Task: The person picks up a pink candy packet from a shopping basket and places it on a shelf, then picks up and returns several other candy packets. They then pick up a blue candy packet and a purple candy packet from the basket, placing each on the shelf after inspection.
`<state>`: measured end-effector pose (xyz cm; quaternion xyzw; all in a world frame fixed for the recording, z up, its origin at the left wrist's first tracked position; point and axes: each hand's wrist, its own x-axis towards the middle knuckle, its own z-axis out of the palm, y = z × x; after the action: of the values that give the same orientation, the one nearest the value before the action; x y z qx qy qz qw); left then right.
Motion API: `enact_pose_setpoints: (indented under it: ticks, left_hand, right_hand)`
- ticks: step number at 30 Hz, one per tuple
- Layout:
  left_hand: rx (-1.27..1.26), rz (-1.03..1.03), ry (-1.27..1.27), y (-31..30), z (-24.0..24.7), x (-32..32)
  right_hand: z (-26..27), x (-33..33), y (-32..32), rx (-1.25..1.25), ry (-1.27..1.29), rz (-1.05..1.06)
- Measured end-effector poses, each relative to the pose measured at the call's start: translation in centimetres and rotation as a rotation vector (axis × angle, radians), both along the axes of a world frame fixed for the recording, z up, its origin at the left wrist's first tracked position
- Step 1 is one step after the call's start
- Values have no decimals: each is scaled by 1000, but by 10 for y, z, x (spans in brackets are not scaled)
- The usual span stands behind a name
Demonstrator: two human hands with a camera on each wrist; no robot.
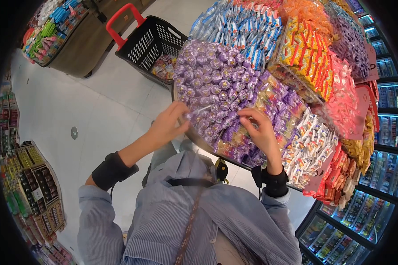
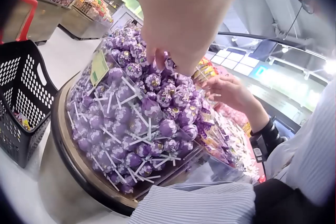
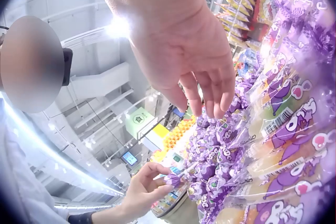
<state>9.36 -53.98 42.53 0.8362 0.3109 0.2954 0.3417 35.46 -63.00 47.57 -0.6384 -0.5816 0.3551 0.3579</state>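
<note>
Purple-wrapped lollipops (image 1: 212, 75) fill a clear-walled bin, their white sticks showing through the wall in the left wrist view. My left hand (image 1: 166, 125) is at the bin's near left edge and pinches one lollipop (image 3: 172, 180) between thumb and fingers. To its right, my right hand (image 1: 258, 132) hangs over the border between the lollipops and some purple-printed candy packets (image 1: 239, 141). Its fingers (image 3: 212, 90) are relaxed, bent a little downward, and hold nothing. In the left wrist view my left fingertips are mostly hidden behind the hand.
A black shopping basket (image 1: 137, 44) with a red handle and some packets inside stands left of the round display. Blue-wrapped sweets (image 1: 239, 31), yellow-red packets (image 1: 305, 57) and white packets (image 1: 309, 141) share the display. Lit shelves (image 1: 387, 128) line the right side.
</note>
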Motion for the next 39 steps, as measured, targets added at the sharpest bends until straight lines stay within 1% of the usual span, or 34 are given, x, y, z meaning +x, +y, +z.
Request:
enact_pose_setpoints:
  ticks: [1, 3, 6, 7, 10, 13, 16, 22, 25, 30, 34, 39]
  left_hand:
    - [-86, -6, -3, -2, 4, -4]
    - [-32, -47, -36, -6, 14, -7]
    - [96, -77, -44, -8, 22, -6]
    - [147, -81, -40, -9, 23, -4]
    - [153, -91, -36, -9, 25, -1]
    - [140, -126, -32, -9, 22, -2]
    - [211, -134, -75, -8, 16, 1]
    - [244, -124, -81, -8, 17, 2]
    - [318, -143, -74, -3, 15, 2]
    - [364, -189, 20, 0, 6, 6]
    - [390, -191, 85, 3, 9, 16]
    - [383, -220, 117, 4, 10, 29]
  right_hand:
    - [-2, -2, 0, 0, -5, 8]
    - [-8, -8, 0, 2, -16, 22]
    - [-16, -28, 6, 356, -303, 185]
    - [-17, -35, 6, 347, -354, 209]
    - [-21, -52, 7, 394, -538, 274]
    - [-24, -57, 1, 359, -706, 301]
    - [-31, -59, -5, 335, -758, 324]
    - [-30, -61, -6, 346, -765, 322]
    - [-27, -62, -4, 287, -724, 311]
    - [-29, -62, -2, 318, -687, 291]
    - [-27, -63, -1, 335, -675, 280]
    - [-28, -61, -1, 303, -647, 279]
